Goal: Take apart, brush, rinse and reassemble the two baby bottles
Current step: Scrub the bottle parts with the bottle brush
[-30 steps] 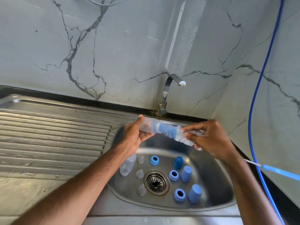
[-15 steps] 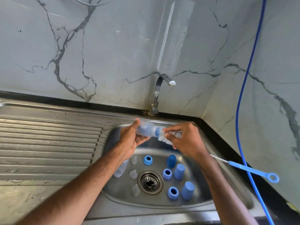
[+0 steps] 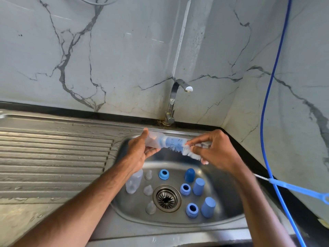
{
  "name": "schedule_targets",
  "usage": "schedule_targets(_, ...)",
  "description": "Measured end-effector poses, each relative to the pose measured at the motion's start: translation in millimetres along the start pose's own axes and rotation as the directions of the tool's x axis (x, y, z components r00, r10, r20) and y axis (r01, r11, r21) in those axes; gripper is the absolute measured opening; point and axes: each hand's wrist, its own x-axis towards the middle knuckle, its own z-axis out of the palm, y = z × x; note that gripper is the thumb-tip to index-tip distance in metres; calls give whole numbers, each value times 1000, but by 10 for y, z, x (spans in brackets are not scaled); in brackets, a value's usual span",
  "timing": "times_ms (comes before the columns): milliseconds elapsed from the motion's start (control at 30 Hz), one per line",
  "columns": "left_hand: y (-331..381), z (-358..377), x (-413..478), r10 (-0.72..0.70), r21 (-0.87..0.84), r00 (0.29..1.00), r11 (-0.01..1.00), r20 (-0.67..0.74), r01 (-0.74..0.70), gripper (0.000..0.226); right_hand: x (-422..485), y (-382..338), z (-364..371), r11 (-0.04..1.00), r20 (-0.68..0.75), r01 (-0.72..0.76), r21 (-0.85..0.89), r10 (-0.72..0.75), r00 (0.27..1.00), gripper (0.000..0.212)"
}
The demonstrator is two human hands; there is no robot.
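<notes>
Above the sink [image 3: 160, 227] and beyond the drain [image 3: 166, 198], my two hands work apart, each clamped on its own thing. My left hand [image 3: 140, 150] grips a clear baby bottle [image 3: 155, 139], held on its side with the mouth turned to the right. My right hand [image 3: 217, 152] pinches the bottle brush [image 3: 179, 146] just outside that mouth. The blue and white bristles sit partly inside the bottle and partly out.

The brush's thin wire runs back under my right wrist to a blue handle [image 3: 299, 188], well to the right of the drain.

A second clear bottle [image 3: 134, 181] lies in the basin to the left of the drain, partly hidden by my left forearm. Three clear teats [image 3: 148, 190] sit between that bottle and the drain, on its left side. Three blue rings [image 3: 185, 189] lie near the drain, one beyond it and two just to its right. Three blue caps [image 3: 198, 186] stand further out on the same right side.

The tap [image 3: 172, 102] rises at the back edge, straight beyond the drain. A blue hose [image 3: 267, 104] hangs down the marble wall [image 3: 124, 59], well to the right of the drain. The ribbed draining board [image 3: 53, 157], beaded with water, stretches away to its left.
</notes>
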Motion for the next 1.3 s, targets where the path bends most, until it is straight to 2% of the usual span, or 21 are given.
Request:
schedule_targets(67,-53,49,-34,-1,54,1000,999,10,0,28,-18,-31,109,991,-80,10,-135,-21,997,21)
schedule_targets(167,-133,132,-85,24,99,999,995,27,-26,27,-82,-130,429,889,-131,136,-436,-212,968,22)
schedule_targets(267,-98,94,-61,28,85,999,996,28,-31,39,-49,-55,349,858,-255,188,-479,-341,905,21)
schedule_targets(333,-81,56,-61,22,104,998,994,55,-28,46,-27,10,291,879,-315,130,-459,-298,901,25)
schedule_targets(400,-101,55,-85,22,135,999,990,43,-27,47,-17,-5,350,895,-236,92,-437,-212,948,27)
schedule_targets(467,-85,50,-92,30,165,1000,986,6,-31,48,-14,0,369,930,-134,52,-365,-108,985,25)
schedule_targets(533,-20,-14,-57,50,160,999,986,-22,-45,47,-5,39,222,964,-112,-21,-266,-9,994,21)
schedule_targets(600,30,-78,-14,66,176,997,983,-25,-61,46,-10,116,75,982,-119,-41,-187,19,993,19)
schedule_targets(767,-66,92,-147,-36,198,989,980,143,7,39,1,78,303,991,-205,-71,-115,46,978,17)
schedule_targets(833,-40,142,-191,-35,176,974,984,226,-6,38,40,115,285,986,-208,-164,30,166,964,15)
schedule_targets(900,29,134,-209,-3,130,950,991,312,-39,41,38,191,121,889,-61,-305,341,345,937,10)
schedule_targets(967,100,87,-194,31,51,943,997,332,-51,41,-5,280,-52,728,155,-451,516,438,885,12)
schedule_targets(1067,134,20,-144,48,-29,946,999,320,-41,37,-22,344,-185,636,324,-550,541,446,834,20)
schedule_targets(1167,105,33,-127,-30,-52,942,997,335,51,32,-5,312,-163,612,323,-539,579,435,840,21)
schedule_targets(1233,124,18,-96,-48,-50,940,996,337,68,32,-6,248,-97,655,283,-481,582,392,876,17)
schedule_targets(1300,175,-51,-28,-15,-9,949,1000,316,19,35,-43,184,-63,735,251,-422,530,339,907,13)
